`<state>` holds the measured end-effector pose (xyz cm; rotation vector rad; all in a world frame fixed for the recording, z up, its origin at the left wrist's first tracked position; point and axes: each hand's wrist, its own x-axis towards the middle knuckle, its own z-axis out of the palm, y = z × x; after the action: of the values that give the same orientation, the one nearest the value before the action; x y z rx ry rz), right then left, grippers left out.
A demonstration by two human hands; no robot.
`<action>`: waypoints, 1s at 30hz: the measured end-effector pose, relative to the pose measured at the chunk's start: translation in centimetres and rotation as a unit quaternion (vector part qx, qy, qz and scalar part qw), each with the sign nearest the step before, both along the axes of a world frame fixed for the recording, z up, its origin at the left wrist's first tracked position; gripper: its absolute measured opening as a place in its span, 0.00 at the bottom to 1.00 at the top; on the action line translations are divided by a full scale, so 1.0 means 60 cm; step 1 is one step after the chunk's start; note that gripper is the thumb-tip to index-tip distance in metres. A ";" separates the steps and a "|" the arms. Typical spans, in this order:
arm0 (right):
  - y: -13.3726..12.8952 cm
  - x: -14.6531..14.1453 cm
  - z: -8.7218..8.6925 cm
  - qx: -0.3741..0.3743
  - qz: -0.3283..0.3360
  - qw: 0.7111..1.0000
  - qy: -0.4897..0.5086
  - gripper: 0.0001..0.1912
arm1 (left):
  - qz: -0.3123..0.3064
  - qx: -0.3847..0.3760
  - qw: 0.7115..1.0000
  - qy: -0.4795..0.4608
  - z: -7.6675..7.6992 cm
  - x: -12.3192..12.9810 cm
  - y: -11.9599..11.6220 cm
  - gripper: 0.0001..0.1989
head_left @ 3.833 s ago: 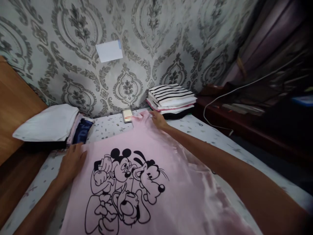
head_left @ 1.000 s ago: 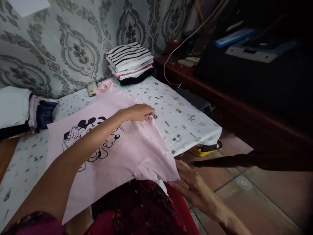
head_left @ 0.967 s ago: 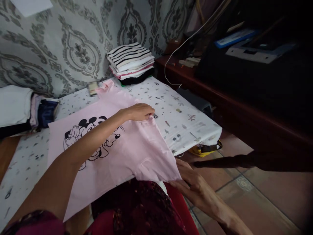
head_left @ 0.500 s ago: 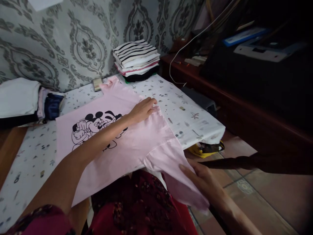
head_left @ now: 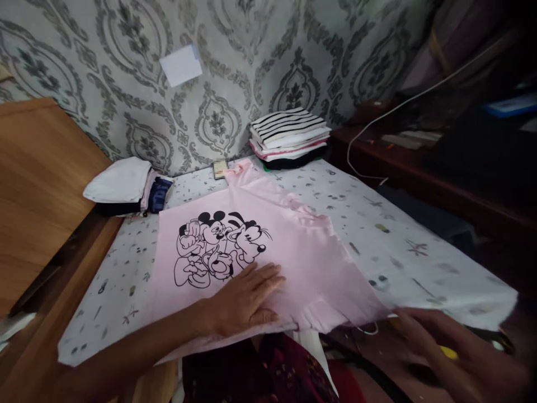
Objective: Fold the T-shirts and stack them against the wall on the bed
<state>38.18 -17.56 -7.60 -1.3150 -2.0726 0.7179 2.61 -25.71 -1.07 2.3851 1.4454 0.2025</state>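
though partly uneven, pink shirt [head_left: 302, 263] under the left hand [head_left: 245, 299]

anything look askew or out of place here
Mostly tidy, but the pink shirt is rumpled along its right edge in view, while the printed part lies fairly flat. Nothing looks spilled or damaged.
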 end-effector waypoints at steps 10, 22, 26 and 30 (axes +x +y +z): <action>0.151 -0.403 0.069 0.167 0.348 0.912 -0.136 0.23 | 0.291 0.026 0.953 0.075 -0.026 -0.121 0.025 0.36; 0.303 -0.646 0.047 0.167 0.338 0.903 -0.205 0.25 | 0.503 0.087 0.840 0.183 -0.070 -0.324 -0.025 0.31; 0.358 -0.674 0.043 0.172 0.352 0.900 -0.193 0.25 | 0.500 0.100 0.839 0.191 -0.082 -0.336 -0.023 0.33; 0.421 -0.678 0.043 0.184 0.351 0.902 -0.170 0.23 | 0.511 0.105 0.832 0.192 -0.090 -0.347 -0.025 0.33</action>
<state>-2.53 7.69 -5.05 -0.4799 -2.8331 0.3415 -18.24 -27.22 -6.47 1.5566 2.9065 0.1302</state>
